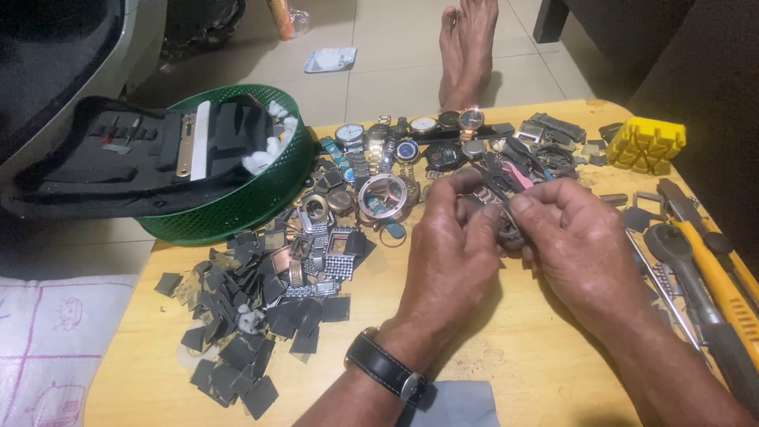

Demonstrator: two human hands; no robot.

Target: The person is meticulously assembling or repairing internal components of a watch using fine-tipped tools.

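Observation:
My left hand [449, 245] and my right hand [575, 245] meet over the middle of a wooden table [506, 356]. Both pinch a small metal watch part [503, 224], mostly hidden by the fingers. A black wristwatch [387, 368] is strapped on my left wrist. Just beyond the hands lies a row of several watches [411, 138] and a loose watch case [382, 195]. Left of my left hand spreads a pile of dark square scraps and metal strap pieces [253, 316].
A green basket [253, 194] at the back left holds a black tool case [118, 154]. A yellow holder block [646, 145] sits back right. A yellow utility knife [719, 273] and grey tools [696, 296] lie along the right edge. A bare foot [466, 47] rests beyond the table.

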